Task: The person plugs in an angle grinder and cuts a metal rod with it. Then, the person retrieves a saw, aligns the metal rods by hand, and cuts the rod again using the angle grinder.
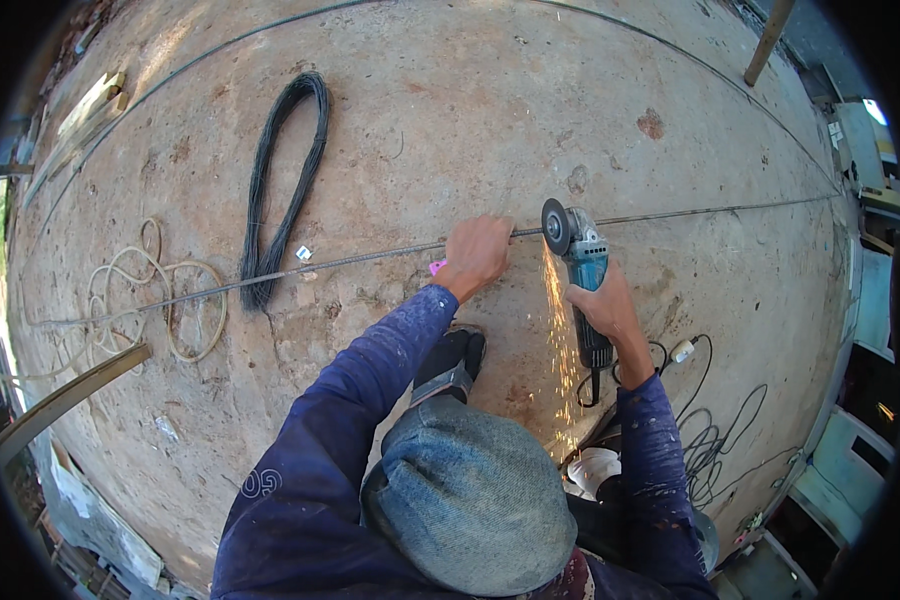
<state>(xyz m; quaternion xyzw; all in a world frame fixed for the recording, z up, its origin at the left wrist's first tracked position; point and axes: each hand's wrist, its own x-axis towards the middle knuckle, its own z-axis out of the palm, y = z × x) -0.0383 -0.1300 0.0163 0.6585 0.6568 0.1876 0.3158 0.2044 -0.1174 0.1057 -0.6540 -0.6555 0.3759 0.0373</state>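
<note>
On a dusty tan concrete floor (450, 120), clamped the bare left hand (478, 252) in a fist around a long, thin, grey metal bar (380, 256) – likely to stop it from rolling or shaking so close to the tool. Wrapped the bare right hand (608, 305) around the blue and black body of an electric angle grinder (587, 268), with the thumb laid along its left side, perhaps to steer it. Could not see the far fingers well enough to tell their hold. Held the two hands apart, with the grey, round, flat disc (557, 228) between them, maybe to give the left fingers some room. Stood the disc on edge across the bar, probably to bring just its thin rim to the metal. Sent a stream of orange sparks (553, 320) down between a dark shoe (460, 355) and the right arm – seemingly off to one side of the left hand.

Had the bar lying from left to right, across the lower end of a long loop of thin black wire (319, 130) and past loose rings of cream-coloured hose (224, 300). Had a thin black cable (710, 450) in loose coils on the right, near a white plug (682, 350), maybe for easy reach.
</note>
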